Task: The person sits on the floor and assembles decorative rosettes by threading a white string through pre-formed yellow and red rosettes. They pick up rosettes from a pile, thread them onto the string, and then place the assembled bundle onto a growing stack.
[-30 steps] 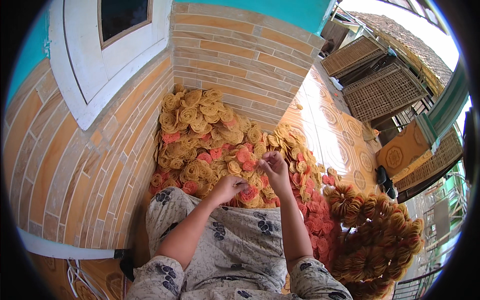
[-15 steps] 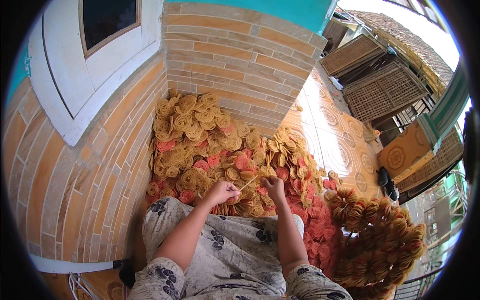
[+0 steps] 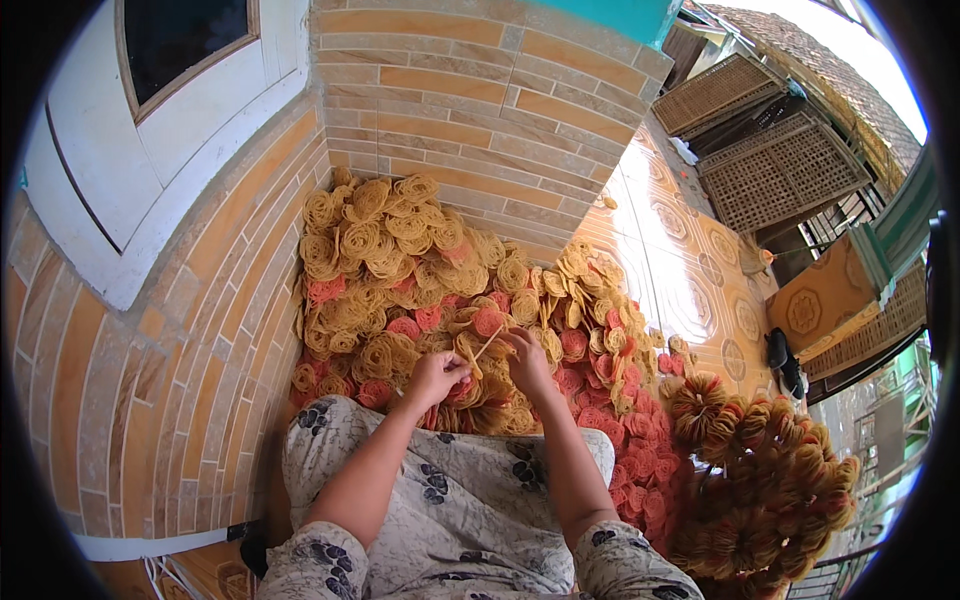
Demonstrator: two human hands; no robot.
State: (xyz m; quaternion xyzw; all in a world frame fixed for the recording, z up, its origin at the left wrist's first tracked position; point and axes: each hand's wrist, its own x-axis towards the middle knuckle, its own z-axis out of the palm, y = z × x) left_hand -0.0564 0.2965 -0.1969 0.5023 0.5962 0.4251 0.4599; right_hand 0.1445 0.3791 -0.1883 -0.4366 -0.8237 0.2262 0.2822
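Observation:
My left hand point(image 3: 439, 378) is closed in a pinch on the lower part of a thin pale strip point(image 3: 488, 345), which slants up to the right. A yellowish coiled disc point(image 3: 468, 352) appears to be at the strip beside the left fingertips. Close to the strip's upper end, my right hand point(image 3: 530, 365) has its fingers bent together; what they grip is too small to make out. Under and beyond both hands spreads a heap of yellow coiled, net-like discs point(image 3: 365, 240) mixed with coral-pink coiled discs point(image 3: 635, 450).
Brick-patterned tiled walls point(image 3: 440, 100) meet behind the heap, with a white door point(image 3: 180, 130) at left. At right lie bundles of strung discs point(image 3: 760, 490). Beyond are sunlit patterned floor tiles point(image 3: 690, 270), woven racks point(image 3: 785, 175), a tiled post base point(image 3: 825, 290) and dark footwear point(image 3: 785, 360).
The right hand has moved left and slightly up, from the discs to the strip's upper end. The strip now stands steeper, and a yellowish disc shows by the left fingertips.

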